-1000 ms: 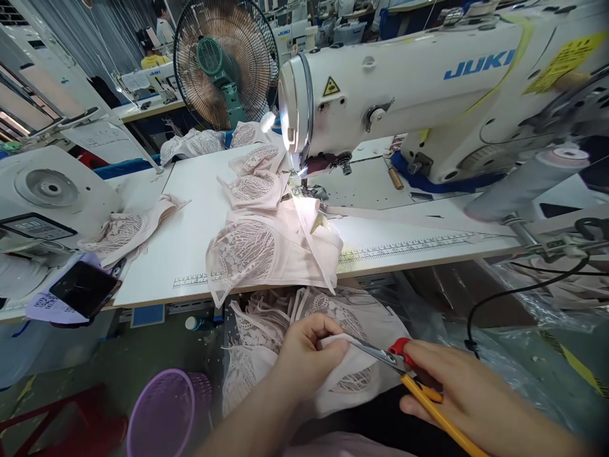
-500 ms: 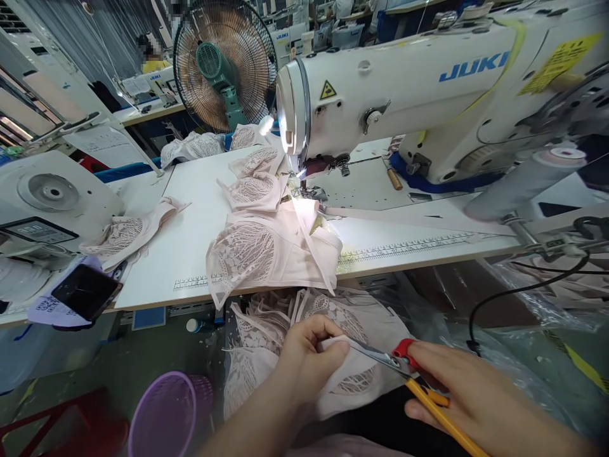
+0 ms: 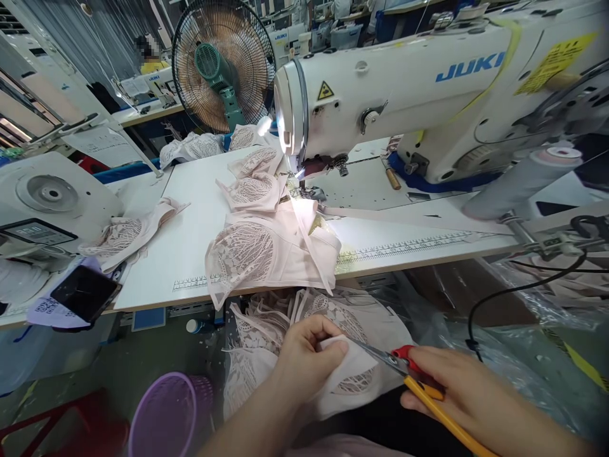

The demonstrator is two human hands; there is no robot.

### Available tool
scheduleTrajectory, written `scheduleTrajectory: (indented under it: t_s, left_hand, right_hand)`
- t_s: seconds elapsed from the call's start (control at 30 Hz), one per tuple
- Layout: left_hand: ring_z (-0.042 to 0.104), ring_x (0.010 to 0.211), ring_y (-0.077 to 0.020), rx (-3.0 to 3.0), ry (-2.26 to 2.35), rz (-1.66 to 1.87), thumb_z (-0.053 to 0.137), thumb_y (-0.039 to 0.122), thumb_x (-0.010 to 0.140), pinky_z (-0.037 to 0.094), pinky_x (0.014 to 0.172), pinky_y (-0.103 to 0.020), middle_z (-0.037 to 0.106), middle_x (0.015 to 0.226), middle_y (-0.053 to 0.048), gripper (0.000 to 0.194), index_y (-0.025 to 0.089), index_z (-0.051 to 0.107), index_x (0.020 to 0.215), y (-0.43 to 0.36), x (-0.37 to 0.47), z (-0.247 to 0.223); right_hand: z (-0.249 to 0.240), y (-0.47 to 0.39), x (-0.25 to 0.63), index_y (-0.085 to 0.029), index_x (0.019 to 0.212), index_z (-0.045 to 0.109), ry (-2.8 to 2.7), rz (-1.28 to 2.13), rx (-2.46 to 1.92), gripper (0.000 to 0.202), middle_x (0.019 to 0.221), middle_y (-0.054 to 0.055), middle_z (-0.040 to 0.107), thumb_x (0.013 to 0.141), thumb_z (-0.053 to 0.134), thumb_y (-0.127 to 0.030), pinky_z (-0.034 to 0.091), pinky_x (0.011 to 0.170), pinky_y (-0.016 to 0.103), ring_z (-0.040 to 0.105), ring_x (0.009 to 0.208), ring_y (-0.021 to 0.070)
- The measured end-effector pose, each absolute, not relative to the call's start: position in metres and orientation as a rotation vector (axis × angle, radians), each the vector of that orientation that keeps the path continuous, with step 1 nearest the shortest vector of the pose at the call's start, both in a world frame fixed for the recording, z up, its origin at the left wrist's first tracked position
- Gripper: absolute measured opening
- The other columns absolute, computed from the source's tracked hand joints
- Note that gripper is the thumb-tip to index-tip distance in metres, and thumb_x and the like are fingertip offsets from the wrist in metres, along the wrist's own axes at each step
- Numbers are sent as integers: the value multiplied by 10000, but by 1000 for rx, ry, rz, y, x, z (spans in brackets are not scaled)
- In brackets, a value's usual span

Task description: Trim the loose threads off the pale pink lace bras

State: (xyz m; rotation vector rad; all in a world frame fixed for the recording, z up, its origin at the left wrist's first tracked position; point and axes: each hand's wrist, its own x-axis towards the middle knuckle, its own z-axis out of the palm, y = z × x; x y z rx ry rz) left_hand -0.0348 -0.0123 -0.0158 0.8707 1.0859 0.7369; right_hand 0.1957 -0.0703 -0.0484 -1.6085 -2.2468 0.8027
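At a garment workshop's sewing station, lace pieces crowd the white table (image 3: 190, 209) beside the sewing machine (image 3: 404, 82).
Below the table edge, the left hand (image 3: 304, 362) pinches a pink lace garment (image 3: 352, 371) while the right hand (image 3: 457, 393) grips scissors (image 3: 404, 368) (blades at the fabric's edge); little has shifted since a moment earlier.

"JUKI" is printed in blue caps on the arm of the white sewing machine (image 3: 428, 82). The same brand is seen, smaller, on another machine (image 3: 153, 77) in the bkgd at upper left, and on a third (image 3: 284, 35) behind the fan. A yellow triangular warning sign (image 3: 325, 91) w/ a black symbol is stuck near the machine head. A yellow label (image 3: 556, 60) w/ dark print is stuck at right; its text is too blurred to read. Ruler markings (image 3: 404, 246) are printed along the table's front edge; poss. numbers, not legible. A QR code (image 3: 40, 310) is printed on paper under the phone.
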Motion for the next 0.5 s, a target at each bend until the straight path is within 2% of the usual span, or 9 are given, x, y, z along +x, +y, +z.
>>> scheduleTrajectory:
  t_s: [0.17, 0.3, 0.5]
  left_hand:
    - [483, 557, -108, 887, 1071, 741, 803, 308, 587, 335, 558, -235, 618, 617, -6, 234, 160, 628, 636, -13, -37, -22]
    - [479, 566, -106, 895, 1074, 742, 797, 309, 608, 340, 567, -230, 608, 617, -2, 235, 162, 618, 646, -12, -37, -21]
    - [466, 572, -101, 903, 1071, 748, 808, 327, 593, 361, 578, -219, 576, 599, 13, 279, 162, 586, 632, -11, -35, -13]
  right_hand:
    - [-58, -73, 201, -268, 690, 457, -2127, 823, -1611, 321, 608, -26, 556, 867, 646, -456, 397, 485, 279, 525, 505, 192]
    - [-58, -75, 194, -265, 748, 484, -1918, 843, -1514, 235, 677, -11, 562, 859, 619, -422, 441, 509, 278, 525, 557, 192]
    - [-33, -63, 154, -264, 630, 381, -1627, 1074, -1523, 355, 615, -38, 451, 807, 623, -453, 414, 510, 275, 449, 554, 168]
